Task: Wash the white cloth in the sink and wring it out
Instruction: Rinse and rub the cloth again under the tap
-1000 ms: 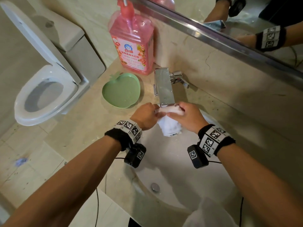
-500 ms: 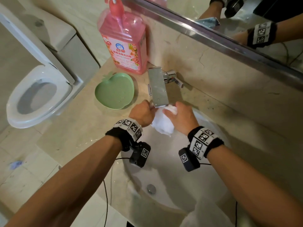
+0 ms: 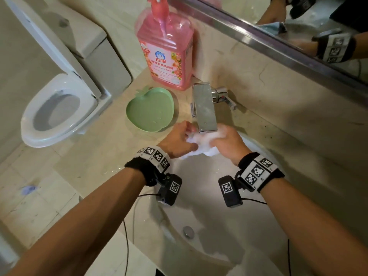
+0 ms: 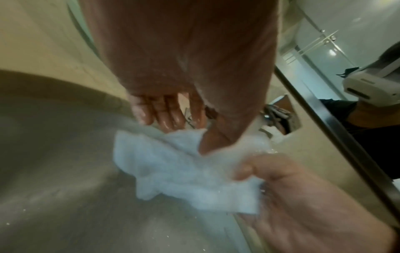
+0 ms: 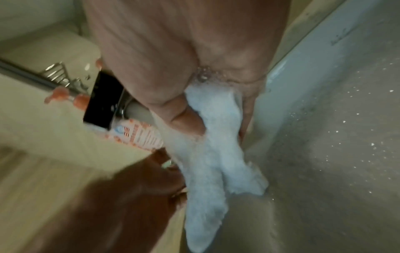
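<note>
Cloth (image 3: pixel 201 144) btwn both hands, under tap (image 3: pixel 205 108) – over sink (image 3: pixel 209 196). Dish (image 3: pixel 151 109) left of tap on surface (image 3: pixel 95 156), bottle (image 3: pixel 165 52) behind it. Toilet (image 3: pixel 57 108) far left.

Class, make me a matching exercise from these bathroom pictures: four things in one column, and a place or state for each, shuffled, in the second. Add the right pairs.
Things
1. white cloth
2. green apple-shaped dish
3. pink pump bottle
4. toilet lid

Places or states
A. raised
B. on the counter beside the faucet
C. upright against the wall
D. held in both hands over the sink

Pairs: 1-D, 2-B, 3-C, 4-A
</note>
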